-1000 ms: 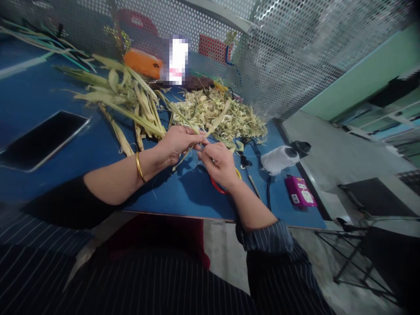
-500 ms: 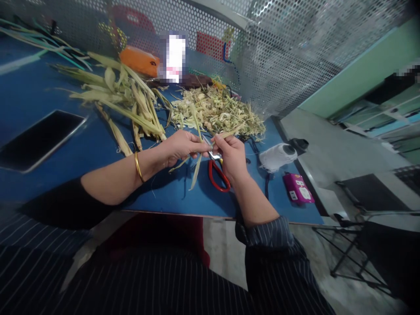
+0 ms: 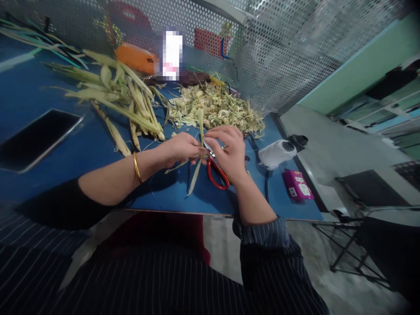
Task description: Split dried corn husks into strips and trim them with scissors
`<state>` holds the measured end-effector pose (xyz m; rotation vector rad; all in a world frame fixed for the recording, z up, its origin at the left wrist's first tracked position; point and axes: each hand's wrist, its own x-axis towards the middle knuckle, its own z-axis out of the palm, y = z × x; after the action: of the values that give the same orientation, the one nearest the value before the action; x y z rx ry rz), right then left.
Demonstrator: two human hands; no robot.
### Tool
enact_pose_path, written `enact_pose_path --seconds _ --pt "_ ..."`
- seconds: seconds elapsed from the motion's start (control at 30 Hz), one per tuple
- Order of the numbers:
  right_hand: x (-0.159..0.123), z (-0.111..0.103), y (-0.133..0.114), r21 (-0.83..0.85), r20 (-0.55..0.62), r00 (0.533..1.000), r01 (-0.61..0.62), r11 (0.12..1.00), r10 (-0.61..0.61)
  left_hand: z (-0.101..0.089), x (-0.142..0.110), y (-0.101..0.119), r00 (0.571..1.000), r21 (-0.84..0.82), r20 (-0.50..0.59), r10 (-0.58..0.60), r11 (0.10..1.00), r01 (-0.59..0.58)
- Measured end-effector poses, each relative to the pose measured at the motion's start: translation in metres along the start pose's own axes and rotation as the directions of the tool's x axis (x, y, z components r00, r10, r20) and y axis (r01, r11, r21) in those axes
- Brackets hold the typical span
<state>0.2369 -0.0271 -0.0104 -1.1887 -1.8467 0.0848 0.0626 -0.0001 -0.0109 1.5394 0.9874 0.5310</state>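
Observation:
My left hand (image 3: 185,149) pinches pale green corn husk strips (image 3: 194,175) between thumb and fingers. One strip points up past the fingertips and another hangs below them. Close by on the right is my right hand (image 3: 229,151), its fingers stretched out and thumb apart, with no clear grip on anything. Red-handled scissors (image 3: 218,175) lie on the table under the hands, the blades partly hidden by my fingers. A cone of white thread (image 3: 277,154) lies to the right, and a thin thread runs from it toward my right hand.
On the blue table (image 3: 164,192) lie a bundle of corn husks (image 3: 114,94), a heap of husk scraps (image 3: 218,107) and a dark phone (image 3: 39,138). A purple tissue pack (image 3: 298,186) sits near the right edge. An orange pouch (image 3: 136,59) lies before the perforated metal screen (image 3: 262,52).
My right hand has loosened from its pinch beside the left fingertips, its fingers now stretched out. The upright husk strip has tilted straighter. My left hand keeps its hold.

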Motion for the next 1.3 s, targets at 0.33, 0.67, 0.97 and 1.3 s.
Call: enact_pose_path --seconds 0.33,0.67,0.97,1.3 --pt "-0.004 0.012 0.003 0.348 0.052 0.981 -0.194 0.917 0.187 0.003 -0.003 0.003 0.991 -0.035 0.125 0.041 0.999 -0.037" --pt "-0.01 0.022 -0.001 0.135 -0.115 0.993 0.014 0.991 0.002 0.007 -0.006 0.0 0.981 -0.005 0.188 0.04 0.999 -0.04" --pt "-0.001 0.006 0.009 0.136 -0.392 0.896 -0.169 0.976 0.21 0.002 -0.003 0.013 0.993 -0.285 -0.117 -0.003 0.958 -0.03" --pt "0.0 0.014 0.012 0.712 0.352 0.75 -0.602 0.36 0.56 0.004 -0.003 0.007 0.999 -0.324 -0.033 0.001 0.946 -0.012"
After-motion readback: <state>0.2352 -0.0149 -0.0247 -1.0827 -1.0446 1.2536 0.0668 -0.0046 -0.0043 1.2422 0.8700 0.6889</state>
